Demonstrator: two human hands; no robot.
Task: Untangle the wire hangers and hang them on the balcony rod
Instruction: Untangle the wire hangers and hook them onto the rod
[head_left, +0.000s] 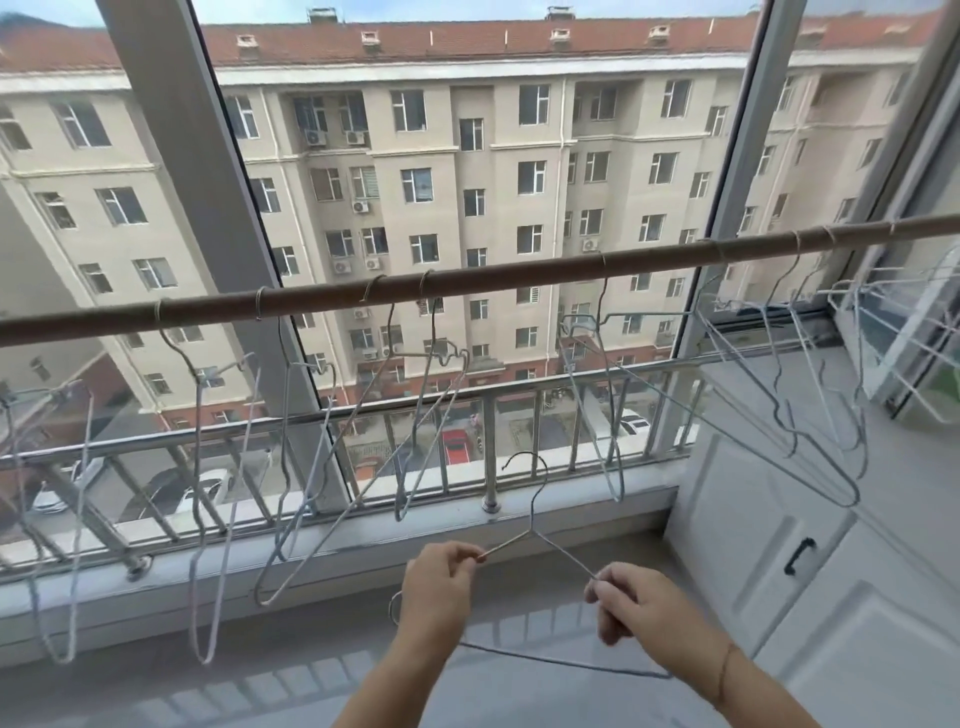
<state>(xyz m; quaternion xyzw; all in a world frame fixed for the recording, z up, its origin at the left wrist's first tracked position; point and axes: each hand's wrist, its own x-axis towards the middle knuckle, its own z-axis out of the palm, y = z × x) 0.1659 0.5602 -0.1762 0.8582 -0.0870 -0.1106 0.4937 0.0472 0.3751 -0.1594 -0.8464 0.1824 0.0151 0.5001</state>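
One wire hanger was held low in front of the window, well under the balcony rod. Its left slope was pinched by the left hand, with the fingers curled tight on the wire. Its right slope was pinched the same way by the right hand. The hanger was held upright. Its long side ran from 9 o'clock to 3 o'clock, nearly in line with the rod. Its hook was seen at 12 o'clock from both hands, pointing up at the rod but not touching it. The left hand was judged a little nearer to the hook's stem. Other hangers were already hung on the rod. A bare stretch of rod was seen right above the hook, so a straight lift toward 12 o'clock was likely needed next.
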